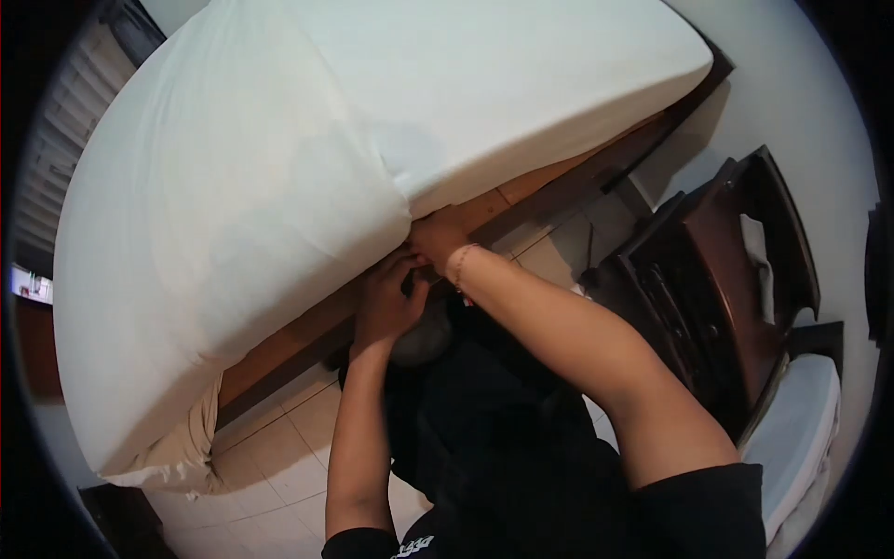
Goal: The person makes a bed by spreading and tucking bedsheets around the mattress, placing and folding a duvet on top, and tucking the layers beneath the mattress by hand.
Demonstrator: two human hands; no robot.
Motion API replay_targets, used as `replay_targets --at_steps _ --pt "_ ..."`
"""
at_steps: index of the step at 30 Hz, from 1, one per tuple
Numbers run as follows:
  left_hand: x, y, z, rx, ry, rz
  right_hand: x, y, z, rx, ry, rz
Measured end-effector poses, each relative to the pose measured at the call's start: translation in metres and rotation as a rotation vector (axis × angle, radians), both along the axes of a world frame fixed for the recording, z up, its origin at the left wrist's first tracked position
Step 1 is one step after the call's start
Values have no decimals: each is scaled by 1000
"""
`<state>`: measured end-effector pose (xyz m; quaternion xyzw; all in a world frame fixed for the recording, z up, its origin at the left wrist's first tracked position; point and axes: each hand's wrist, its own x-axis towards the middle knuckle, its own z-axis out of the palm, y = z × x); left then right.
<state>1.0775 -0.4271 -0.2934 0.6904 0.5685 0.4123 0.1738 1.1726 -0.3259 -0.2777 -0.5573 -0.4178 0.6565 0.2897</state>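
A large mattress (pixel 521 74) lies on a brown wooden bed frame (pixel 270 359). A cream fitted sheet (pixel 223 177) covers its left part, and the sheet's edge crosses the mattress near the middle. My left hand (pixel 389 296) is at the mattress's lower side edge, fingers bent and thumb apart; what its fingertips hold, if anything, is hidden. My right hand (pixel 438 238), with a bracelet at the wrist, reaches to the same edge beside the sheet's border, its fingertips partly tucked out of sight. The two hands nearly touch.
A dark wooden nightstand (pixel 698 289) with a folded cloth (pixel 759 265) on it stands at the right. Below it on the right is a light blue cushioned thing (pixel 792 429). Bunched sheet fabric (pixel 191 433) hangs at the lower left above the tiled floor (pixel 270 466).
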Motion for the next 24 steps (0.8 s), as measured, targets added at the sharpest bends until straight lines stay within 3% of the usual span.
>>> replay_targets --at_steps 3,6,8,10,11,12,13,14,16,18,19,21,23,24 --pt "4 1 2 12 -43 12 -2 0 7 27 -86 28" --pt "3 0 7 -1 82 62 14 -4 12 -73 64 -34" --pt "5 4 12 37 102 38 39 0 10 -314 349 178" --pt "2 5 14 86 126 2 79 -7 24 -212 357 176" --pt "4 3 17 86 128 28 99 -11 14 -18 480 -26" --pt "7 4 21 64 150 28 108 -4 6 134 587 -442" --pt "12 6 26 45 173 25 129 20 -19 378 503 -675" --pt "17 9 28 18 197 18 143 35 -15 452 580 -964" --pt "24 12 30 -42 273 34 160 70 6 545 728 -1016" --pt "21 11 35 -174 406 30 179 106 -1 362 1066 -760" --pt "19 11 38 -167 410 60 175 114 -1 355 1080 -731" --pt "19 11 41 -150 466 60 175 115 -7 524 787 -610" --pt "16 9 31 -146 474 71 195 107 -16 400 863 -816" --pt "14 10 21 -135 437 59 202 95 -19 420 706 -904"
